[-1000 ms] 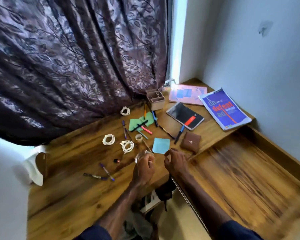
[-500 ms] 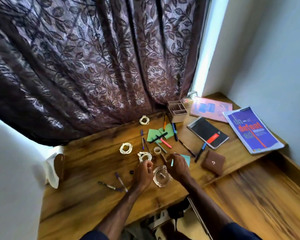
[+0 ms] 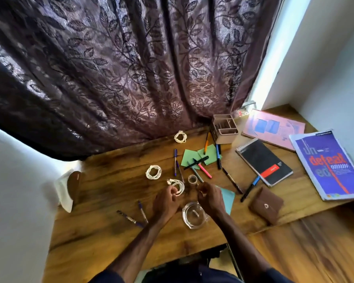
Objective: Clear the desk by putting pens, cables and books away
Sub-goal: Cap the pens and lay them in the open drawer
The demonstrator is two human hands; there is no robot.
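On the wooden desk (image 3: 110, 201) lie several pens, among them a pink one (image 3: 204, 170), a blue one (image 3: 218, 153) and two near the front left (image 3: 141, 211). There are three white cable coils: one at the back (image 3: 180, 137), one in the middle (image 3: 153, 172), and one (image 3: 178, 185) at my left hand's fingertips. My left hand (image 3: 166, 203) curls its fingers on that coil's near edge. My right hand (image 3: 209, 198) is curled just below a small tape roll (image 3: 192, 179); whether it holds anything is hidden. At the right lie a pink book (image 3: 274, 127), a black notepad (image 3: 264, 161) and a purple book (image 3: 331, 166).
A clear glass dish (image 3: 194, 215) sits between my wrists. A beige pen organiser (image 3: 225, 129) stands at the back by the curtain (image 3: 131, 68). Green notes (image 3: 189, 159), a blue note (image 3: 228, 198) and a brown pouch (image 3: 266, 205) lie around. Walls close both sides.
The glass dish, held near the desk's front edge a second ago, now rests on the desk. Both hands have moved forward to the cable coil and the tape roll.
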